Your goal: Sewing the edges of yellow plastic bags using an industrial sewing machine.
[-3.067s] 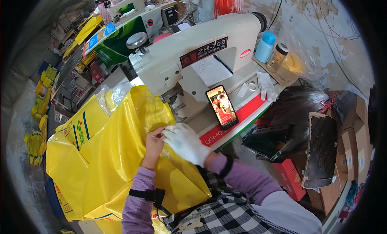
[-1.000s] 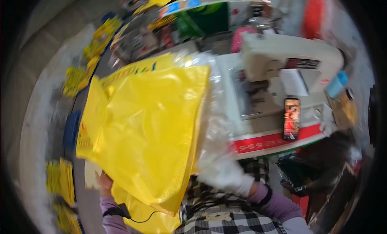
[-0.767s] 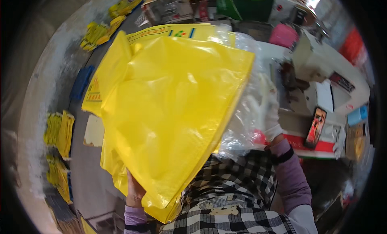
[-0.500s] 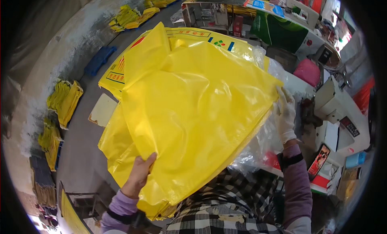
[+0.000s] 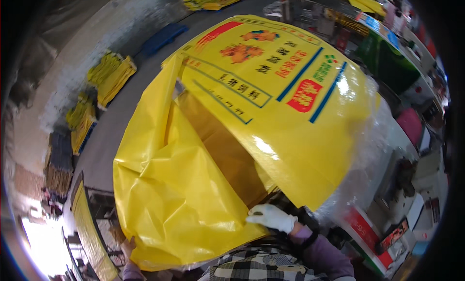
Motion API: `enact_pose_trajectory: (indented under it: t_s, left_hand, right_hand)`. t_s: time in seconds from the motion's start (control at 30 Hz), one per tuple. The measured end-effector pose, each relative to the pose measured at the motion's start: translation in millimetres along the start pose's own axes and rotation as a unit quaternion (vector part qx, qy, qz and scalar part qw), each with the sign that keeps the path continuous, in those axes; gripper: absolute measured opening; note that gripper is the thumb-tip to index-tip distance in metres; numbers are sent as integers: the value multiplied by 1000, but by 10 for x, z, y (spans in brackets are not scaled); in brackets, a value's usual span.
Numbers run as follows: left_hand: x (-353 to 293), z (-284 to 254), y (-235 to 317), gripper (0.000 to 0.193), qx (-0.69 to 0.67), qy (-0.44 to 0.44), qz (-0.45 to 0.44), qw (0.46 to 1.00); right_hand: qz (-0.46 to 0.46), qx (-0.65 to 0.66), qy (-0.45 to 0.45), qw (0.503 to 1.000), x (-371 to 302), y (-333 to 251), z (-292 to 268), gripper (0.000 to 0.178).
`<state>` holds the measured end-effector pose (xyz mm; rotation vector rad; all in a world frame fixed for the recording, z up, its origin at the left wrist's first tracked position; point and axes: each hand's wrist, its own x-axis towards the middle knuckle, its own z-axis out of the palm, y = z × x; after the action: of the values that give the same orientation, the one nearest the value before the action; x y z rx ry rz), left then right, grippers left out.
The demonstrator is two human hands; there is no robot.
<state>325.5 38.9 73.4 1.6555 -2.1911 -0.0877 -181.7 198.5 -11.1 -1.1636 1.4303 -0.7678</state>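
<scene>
A large yellow plastic-woven bag (image 5: 179,218) hangs creased in front of me, pulled towards my lower left. My left hand (image 5: 129,247), bare, grips its lower left edge, with some of the fingers hidden by the sheet. My right hand (image 5: 272,219) wears a white glove and pinches the bag's near right edge by my waist. Beyond lies a yellow printed bag (image 5: 329,155) with blue stripes, red patches and pictures, print side up. Between the two sheets a brown surface (image 5: 218,145) shows in a long gap.
Clear plastic film (image 5: 351,184) lies along the right side of the printed bag. Further right are a phone (image 5: 393,236) with a lit screen and a pink bundle (image 5: 410,126). Folded yellow bags (image 5: 115,80) and a blue pallet (image 5: 164,39) line the left wall.
Both hands have moved left and down with the yellow bag, my right hand from the far right to my waist. The printed bag beneath is now largely uncovered. My view has turned.
</scene>
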Motion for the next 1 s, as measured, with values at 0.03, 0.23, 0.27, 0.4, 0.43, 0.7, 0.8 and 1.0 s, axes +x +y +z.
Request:
enact_pose_trajectory:
  t_s: [0.03, 0.23, 0.27, 0.4, 0.43, 0.7, 0.8, 1.0]
  left_hand:
    - [-147, -7, -76, 21, 39, 14, 8, 999]
    - [-587, 1734, -1016, 18, -271, 11, -310, 911]
    - [-698, 1792, -1138, 19, -342, 18, -369, 864]
    - [-749, 2038, -941, 37, -534, -170, -549, 620]
    - [-817, 2010, -872, 37, -534, -179, -553, 614]
    - [-1290, 1754, -798, 24, -279, -191, -467, 817]
    - [-1249, 1992, -412, 19, -453, -44, -472, 755]
    - [-1260, 2199, -433, 24, -347, -96, -457, 813]
  right_hand:
    - [-13, 89, 0, 996, 151, 86, 22, 41]
    - [-12, -113, 419, 901, 1037, 851, -276, 18]
    - [84, -136, 392, 906, 1062, 573, -188, 36]
    - [30, -95, 389, 916, 730, 578, -395, 47]
    - [72, -98, 379, 917, 585, 389, -431, 48]
    - [143, -318, 310, 885, 787, 933, -338, 53]
    - [89, -237, 408, 877, 945, 1598, -398, 68]
    - [9, -285, 157, 946, 794, 1495, -148, 61]
